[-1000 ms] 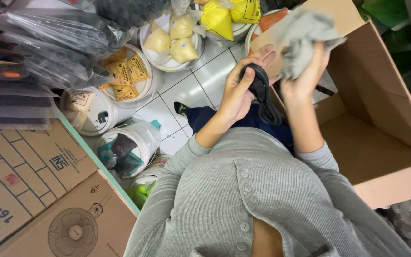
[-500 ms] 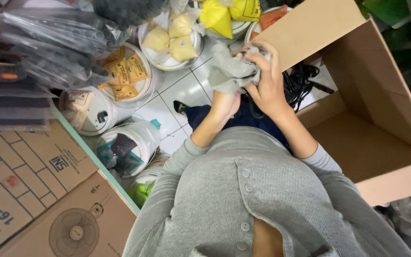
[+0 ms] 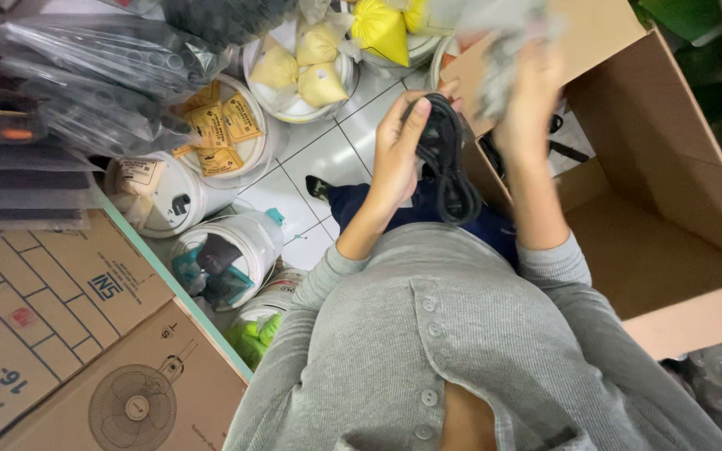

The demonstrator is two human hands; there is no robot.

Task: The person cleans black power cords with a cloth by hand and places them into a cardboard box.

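The coiled black power cable (image 3: pixel 447 159) was already out of the open brown cardboard box (image 3: pixel 678 209) and sat in the left hand (image 3: pixel 399 150), whose fingers (image 3: pixel 411 113) were curled around the upper part of the bundle while its loops hung below the palm, over the dark blue trousers (image 3: pixel 394 205). The right hand (image 3: pixel 532 100) was raised above and just to the right of those fingers, closed on a crumpled grey cloth (image 3: pixel 503 42) that was blurred with motion, so the exact pinch could not be made out. Judged from this, the wiping of the cable was under way but not finished: the cloth was off the cable, and more black cord (image 3: pixel 561 146) lay inside the box behind the right wrist. Half a second before, both hands had been pressed together with the cloth wrapped over the cable in front of the box flap; by this moment they had parted, the cloth lifted up and away and the cable bared in the left grip. Beyond the left fingertips the white plastic buckets of yellow bags (image 3: pixel 302 75) stood on the white tiled floor (image 3: pixel 327 159) as before.
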